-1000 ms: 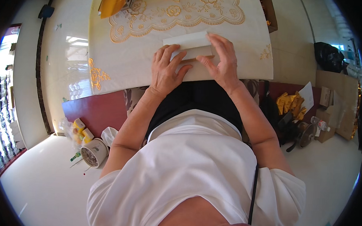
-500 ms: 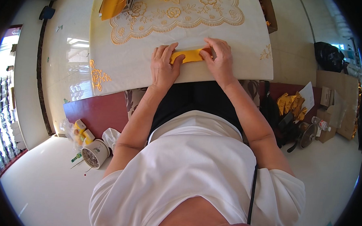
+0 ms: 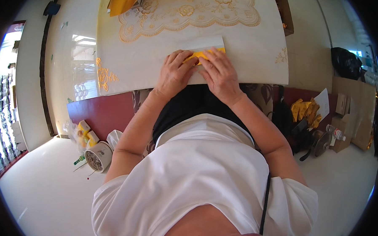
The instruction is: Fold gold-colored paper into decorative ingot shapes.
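On the near part of the table, in front of the person, lies a sheet of paper [image 3: 217, 41], whitish on its far side and yellow along its near side. The left hand [image 3: 173, 71] is at the left end of the yellow band; its fingers are bent and its thumb comes close to them, but I cannot tell if it pinches the paper. The right hand [image 3: 219, 75] lays its slightly spread fingers over the right part of this band; if its thumb presses from below, I cannot tell.

The table has a white tablecloth [image 3: 144, 69] with gold flower embroidery. At the far left of it is a stack of yellow sheets [image 3: 122, 2], and at the far right, by the edge, an open brown box [image 3: 287, 19].

Near and to the left, a dark red bench [image 3: 100, 110] shows, and a white tub [image 3: 106, 153] with grey contents. On the right there are crumpled gold paper [image 3: 305, 111], 1 clear bottle [image 3: 336, 133], cardboard [image 3: 360, 113] and a black bag [image 3: 346, 62]. The floor [image 3: 43, 179] is pale and shiny.
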